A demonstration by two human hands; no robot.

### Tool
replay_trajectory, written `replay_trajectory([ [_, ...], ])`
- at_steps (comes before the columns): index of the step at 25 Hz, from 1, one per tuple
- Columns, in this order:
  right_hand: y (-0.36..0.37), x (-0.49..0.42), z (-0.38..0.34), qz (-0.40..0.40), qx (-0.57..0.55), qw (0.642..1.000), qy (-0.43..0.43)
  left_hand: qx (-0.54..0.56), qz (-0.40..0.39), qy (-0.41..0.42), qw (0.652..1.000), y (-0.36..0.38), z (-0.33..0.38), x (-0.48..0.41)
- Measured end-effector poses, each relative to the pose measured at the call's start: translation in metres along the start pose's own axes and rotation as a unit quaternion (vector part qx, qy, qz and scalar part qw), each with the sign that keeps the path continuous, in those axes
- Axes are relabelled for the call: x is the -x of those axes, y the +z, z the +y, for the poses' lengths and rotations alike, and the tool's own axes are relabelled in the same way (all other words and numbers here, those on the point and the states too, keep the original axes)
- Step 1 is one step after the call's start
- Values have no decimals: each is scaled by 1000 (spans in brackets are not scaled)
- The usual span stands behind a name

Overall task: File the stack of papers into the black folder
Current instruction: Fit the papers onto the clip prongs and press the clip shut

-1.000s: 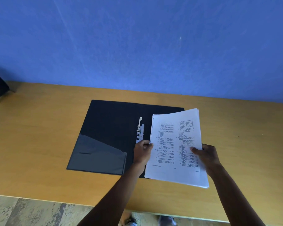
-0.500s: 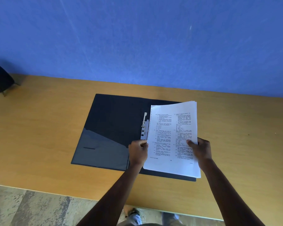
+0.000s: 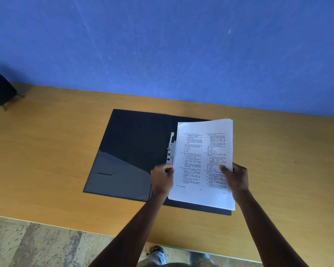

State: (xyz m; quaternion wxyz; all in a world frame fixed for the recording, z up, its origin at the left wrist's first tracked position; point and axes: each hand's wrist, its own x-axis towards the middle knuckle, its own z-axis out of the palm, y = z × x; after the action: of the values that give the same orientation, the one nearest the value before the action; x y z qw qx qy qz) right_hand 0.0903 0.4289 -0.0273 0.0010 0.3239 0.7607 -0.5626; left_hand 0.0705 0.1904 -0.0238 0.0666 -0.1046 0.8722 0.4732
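Note:
The black folder (image 3: 135, 143) lies open on the wooden table (image 3: 46, 155), with a clear pocket on its left flap and a metal clip (image 3: 170, 149) along its spine. A stack of printed white papers (image 3: 202, 162) is held over the folder's right half, its left edge beside the clip. My left hand (image 3: 162, 180) grips the stack's left edge near the bottom. My right hand (image 3: 234, 178) grips its right edge, thumb on top. The right flap is mostly hidden under the papers.
A blue wall (image 3: 162, 45) rises right behind the table. A dark object on small legs (image 3: 0, 89) stands at the far left edge. The table's front edge runs above a patterned floor (image 3: 37, 243), where my feet show.
Both hands have carried the stack leftward and squared it up over the folder's right half, bringing its left edge against the clip. The stack now covers more of the right flap.

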Motion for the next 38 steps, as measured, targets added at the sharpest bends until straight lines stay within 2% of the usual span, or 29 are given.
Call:
replay_trajectory([
  [10,5,-2,3,-13,-17,1000,-13,46,37,-35,998,1,-6,0],
  [24,17,-4,1,-12,40,999,-6,-91,40,-4,995,5,3,3],
  [34,12,-14,-2,-29,115,993,4,-122,15,37,992,2,2,4],
  [36,7,-15,-11,18,167,985,-35,-127,5,39,991,2,2,4],
  [38,7,-13,-18,98,227,961,-127,-132,1,43,990,0,3,4],
])
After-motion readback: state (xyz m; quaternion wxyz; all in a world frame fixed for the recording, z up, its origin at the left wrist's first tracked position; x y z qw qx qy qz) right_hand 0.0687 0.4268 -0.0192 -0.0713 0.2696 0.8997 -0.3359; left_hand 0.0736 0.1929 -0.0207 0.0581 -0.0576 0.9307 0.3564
